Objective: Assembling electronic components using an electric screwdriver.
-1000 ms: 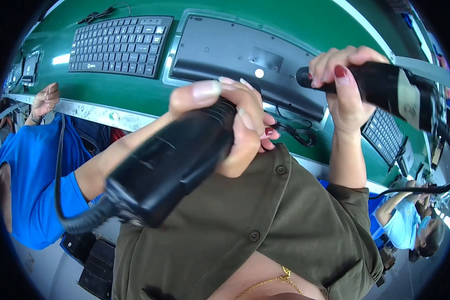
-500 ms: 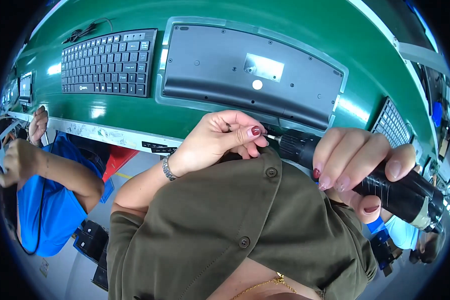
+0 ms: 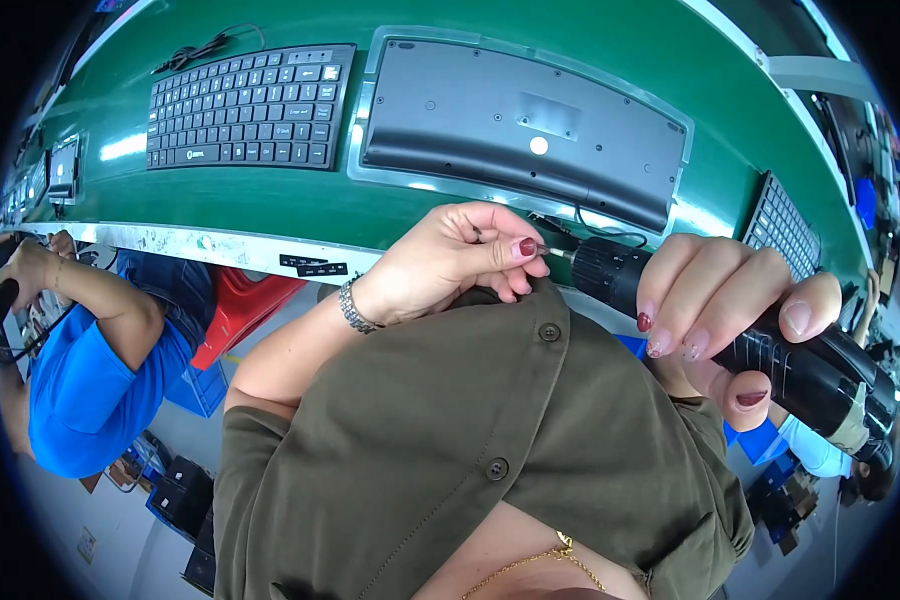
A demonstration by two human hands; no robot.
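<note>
My right hand (image 3: 740, 300) is wrapped round a black electric screwdriver (image 3: 610, 272), held level with its bit pointing left. Thumb and finger of my left hand (image 3: 460, 258) pinch together right at the tip of that bit. Whatever small thing may be between those fingertips is too small to make out. Just beyond my hands, a black keyboard (image 3: 490, 110) lies face down in a clear fixture (image 3: 375, 180) on the green bench. Its underside shows several screw holes, a label and a white round sticker.
Left of the fixture a second black keyboard (image 3: 245, 112) lies keys up, its coiled cable (image 3: 205, 48) behind it. Another keyboard (image 3: 785, 225) stands at the right. Small black strips (image 3: 320, 268) lie on the bench's near edge. At the left sits a co-worker in blue (image 3: 105, 385).
The whole scene has shifted a little in the picture, the bench things rightward and up. My hands keep the same pose at the bit. The co-worker at the left has moved their arms.
</note>
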